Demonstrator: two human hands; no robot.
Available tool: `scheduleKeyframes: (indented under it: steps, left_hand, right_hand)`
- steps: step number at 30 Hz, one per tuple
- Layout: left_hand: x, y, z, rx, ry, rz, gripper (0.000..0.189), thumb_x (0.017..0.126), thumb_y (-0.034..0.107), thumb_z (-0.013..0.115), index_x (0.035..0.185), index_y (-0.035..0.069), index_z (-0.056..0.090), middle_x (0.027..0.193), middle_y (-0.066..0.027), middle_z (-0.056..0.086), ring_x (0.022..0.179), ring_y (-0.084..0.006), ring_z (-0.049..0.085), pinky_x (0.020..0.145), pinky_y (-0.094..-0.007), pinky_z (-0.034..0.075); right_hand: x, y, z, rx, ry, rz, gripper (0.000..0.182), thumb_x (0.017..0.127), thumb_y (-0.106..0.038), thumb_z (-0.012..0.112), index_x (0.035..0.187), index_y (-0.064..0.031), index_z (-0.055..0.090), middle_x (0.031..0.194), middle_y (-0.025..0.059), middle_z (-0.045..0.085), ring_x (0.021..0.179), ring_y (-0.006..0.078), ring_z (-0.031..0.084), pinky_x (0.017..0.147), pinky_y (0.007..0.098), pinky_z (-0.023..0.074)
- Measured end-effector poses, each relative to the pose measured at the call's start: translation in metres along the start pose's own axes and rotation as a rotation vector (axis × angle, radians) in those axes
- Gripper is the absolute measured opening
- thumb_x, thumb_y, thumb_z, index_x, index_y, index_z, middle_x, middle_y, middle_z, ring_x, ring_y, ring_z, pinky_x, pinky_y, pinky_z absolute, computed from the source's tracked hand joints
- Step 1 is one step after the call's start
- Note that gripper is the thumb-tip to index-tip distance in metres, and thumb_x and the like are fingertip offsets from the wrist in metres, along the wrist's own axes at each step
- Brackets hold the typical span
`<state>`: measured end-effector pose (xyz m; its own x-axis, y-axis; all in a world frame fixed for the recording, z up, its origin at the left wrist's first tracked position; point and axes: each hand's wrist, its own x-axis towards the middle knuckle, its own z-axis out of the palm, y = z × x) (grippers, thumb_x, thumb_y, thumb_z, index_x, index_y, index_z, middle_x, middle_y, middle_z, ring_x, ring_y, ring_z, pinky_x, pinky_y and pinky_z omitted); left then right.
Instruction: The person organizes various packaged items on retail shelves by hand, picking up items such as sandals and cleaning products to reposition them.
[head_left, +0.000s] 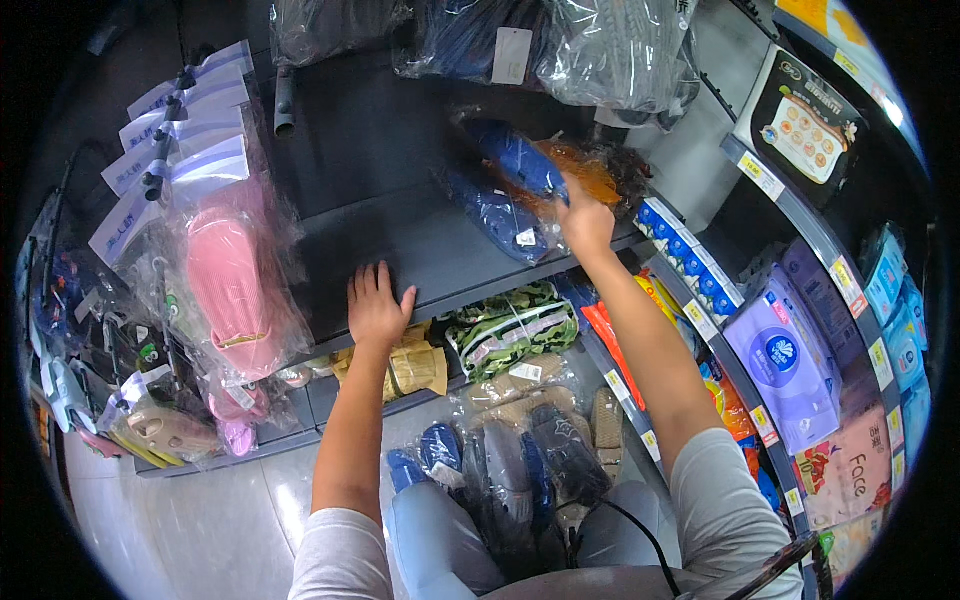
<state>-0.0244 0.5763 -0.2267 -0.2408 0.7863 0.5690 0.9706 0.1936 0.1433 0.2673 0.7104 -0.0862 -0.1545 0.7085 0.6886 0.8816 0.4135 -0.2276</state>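
Note:
My right hand (587, 223) grips the near end of a blue slipper (521, 157) over the right part of a dark metal shelf (337, 217). Just below it lies another blue slipper in clear plastic (499, 217) with a small white tag. Orange-brown wrapped slippers (589, 176) are behind my right hand. My left hand (379, 307) rests palm down on the shelf's front edge, fingers apart, holding nothing. Between my legs and the shelving, several bagged slippers (506, 465) in grey, blue and beige lie in a pile.
Pink slippers (229, 277) in plastic hang from hooks at left. Bagged goods (615, 60) hang above. A lower shelf holds a camouflage-patterned bundle (517, 330) and a yellow packet (412, 367). Curved shelving at right carries purple tissue packs (780, 360) and blue-and-white boxes (686, 255).

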Motion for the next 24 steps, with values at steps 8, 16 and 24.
scheduleKeyframes:
  steps: [8, 16, 24]
  left_hand:
    - [0.004, 0.003, -0.005, 0.019, -0.012, 0.009, 0.067, 0.087, 0.05, 0.051, 0.135, 0.004, 0.043, 0.135, -0.0189, 0.045, 0.128, -0.0343, 0.04, 0.107, -0.048, 0.029]
    - [-0.001, 0.002, 0.013, 0.091, 0.092, 0.079, 0.063, 0.088, 0.052, 0.05, 0.129, 0.005, 0.05, 0.125, -0.0197, 0.054, 0.118, -0.0354, 0.049, 0.102, -0.0467, 0.036]
    - [0.001, -0.008, 0.018, 0.105, 0.148, 0.085, 0.066, 0.086, 0.056, 0.051, 0.129, 0.005, 0.05, 0.126, -0.0169, 0.053, 0.12, -0.0327, 0.047, 0.101, -0.0443, 0.037]
  right_hand:
    - [-0.009, 0.005, 0.091, -0.711, -0.115, -0.374, 0.044, 0.088, -0.02, 0.047, 0.131, -0.0112, 0.047, 0.114, 0.0111, 0.058, 0.11, 0.0278, 0.051, 0.09, 0.0467, 0.0375]
    - [-0.039, 0.001, 0.064, -0.162, 0.046, -0.44, 0.061, 0.078, -0.018, 0.061, 0.134, -0.0046, 0.042, 0.132, 0.0165, 0.048, 0.125, 0.0331, 0.043, 0.106, 0.0524, 0.0287]
    - [-0.353, 0.0, 0.064, 0.216, -0.654, 0.022, 0.064, 0.081, -0.033, 0.064, 0.131, 0.0002, 0.041, 0.126, 0.0209, 0.051, 0.112, 0.0361, 0.051, 0.095, 0.0498, 0.0401]
